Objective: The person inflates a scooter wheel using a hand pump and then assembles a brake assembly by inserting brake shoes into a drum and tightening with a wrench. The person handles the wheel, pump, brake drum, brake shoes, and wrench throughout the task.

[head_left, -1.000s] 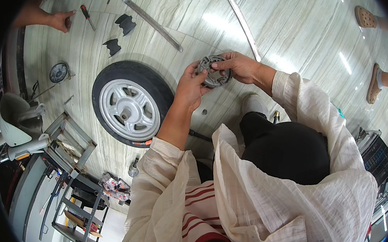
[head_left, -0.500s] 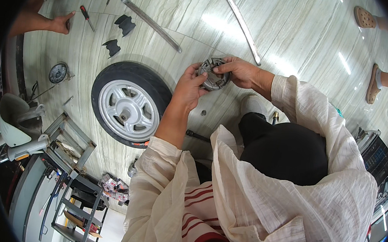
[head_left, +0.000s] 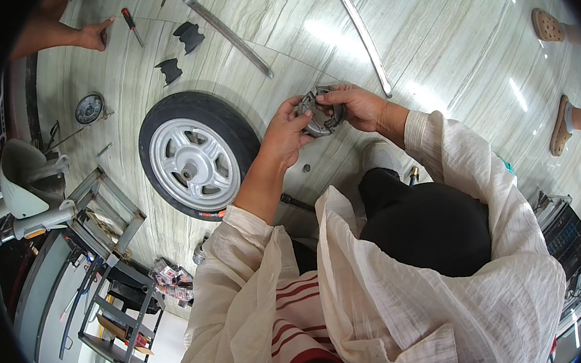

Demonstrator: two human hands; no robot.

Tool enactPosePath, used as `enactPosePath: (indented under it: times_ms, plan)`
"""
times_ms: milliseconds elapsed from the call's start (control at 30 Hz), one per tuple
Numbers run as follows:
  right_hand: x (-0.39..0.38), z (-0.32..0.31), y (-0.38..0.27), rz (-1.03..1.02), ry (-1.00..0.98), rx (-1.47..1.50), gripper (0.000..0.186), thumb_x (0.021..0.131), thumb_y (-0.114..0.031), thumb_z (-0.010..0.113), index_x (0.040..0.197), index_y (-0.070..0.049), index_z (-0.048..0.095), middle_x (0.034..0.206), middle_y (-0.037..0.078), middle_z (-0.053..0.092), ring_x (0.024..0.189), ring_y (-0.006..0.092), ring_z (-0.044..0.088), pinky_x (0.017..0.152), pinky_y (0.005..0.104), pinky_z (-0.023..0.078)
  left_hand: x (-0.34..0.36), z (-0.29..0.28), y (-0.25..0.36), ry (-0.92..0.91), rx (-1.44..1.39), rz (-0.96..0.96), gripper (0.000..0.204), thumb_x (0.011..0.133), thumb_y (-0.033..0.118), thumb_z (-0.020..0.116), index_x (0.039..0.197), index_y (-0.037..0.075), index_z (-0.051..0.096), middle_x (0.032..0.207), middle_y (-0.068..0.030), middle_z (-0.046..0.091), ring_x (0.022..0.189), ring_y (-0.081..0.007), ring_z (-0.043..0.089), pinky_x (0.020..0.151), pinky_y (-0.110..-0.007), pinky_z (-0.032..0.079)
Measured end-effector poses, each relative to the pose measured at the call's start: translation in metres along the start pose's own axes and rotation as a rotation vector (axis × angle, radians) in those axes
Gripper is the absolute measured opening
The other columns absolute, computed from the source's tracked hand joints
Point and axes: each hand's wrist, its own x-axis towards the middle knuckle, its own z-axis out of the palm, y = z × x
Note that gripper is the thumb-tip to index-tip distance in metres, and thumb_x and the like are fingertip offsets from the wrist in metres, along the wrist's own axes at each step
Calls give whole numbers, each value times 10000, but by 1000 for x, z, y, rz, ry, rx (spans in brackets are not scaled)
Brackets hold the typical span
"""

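Note:
Above the floor, in front of my knees, I hold a round grey metal part (head_left: 323,123) with curved shoe-like pieces around its rim. My left hand (head_left: 286,133) grips its left edge, thumb on the upper face and fingers underneath. On the far right side, my right hand (head_left: 358,107) pinches the rim, with its thumb laid over the top. The fingers beneath the part are mostly hidden. A scooter wheel with a black tyre and silver rim (head_left: 196,157) lies flat on the floor, close to my left forearm.
Two long metal bars (head_left: 227,35) lie beyond my hands, near two black curved pieces (head_left: 169,71) and a red-handled screwdriver (head_left: 132,26). Another person's hand (head_left: 96,34) is at far left. A metal frame (head_left: 105,210) stands lower left; someone's sandalled feet (head_left: 562,126) are at right.
My right thumb has shifted slightly left over the round metal part, and the part has tilted a little. Both hands keep their hold.

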Motion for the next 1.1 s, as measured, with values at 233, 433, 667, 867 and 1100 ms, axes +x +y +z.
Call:
enactPosePath:
  times_ms: [233,433,667,867,1100]
  plan:
    - [-4,10,-1,12,-15,45,172,859,-157,695,969,-29,662,922,39,669,876,150,601,827,307,445,2,-5,0,-17,-49,26,397,971,38,479,1361,42,406,1217,-136,577,1072,-248,626,894,-409,557]
    - [-6,11,-4,-12,-64,68,251,855,-149,699,1053,-11,629,959,54,655,909,158,597,880,309,421,1,-15,5,-172,-162,1,383,965,37,496,1346,39,452,1204,-122,592,1055,-224,628,875,-380,554]
    - [-4,17,-4,-95,51,49,374,822,-103,722,1133,45,574,1011,95,642,979,185,592,908,315,435,-4,-2,0,-49,-123,86,391,969,37,500,1353,21,429,1160,-120,605,1035,-216,630,875,-377,547]
    - [-8,23,-8,-76,125,-14,473,825,-113,729,1216,53,519,1082,106,625,1025,193,588,929,310,441,-3,0,-4,-11,-129,92,332,964,66,519,1292,31,477,1131,-119,628,990,-207,652,843,-353,565]
    - [-9,25,-11,-86,137,-20,500,800,-91,733,1210,95,515,1067,139,619,1004,217,592,901,314,456,-5,3,-6,16,-109,107,355,973,77,512,1317,37,436,1136,-122,622,997,-206,650,820,-343,573]
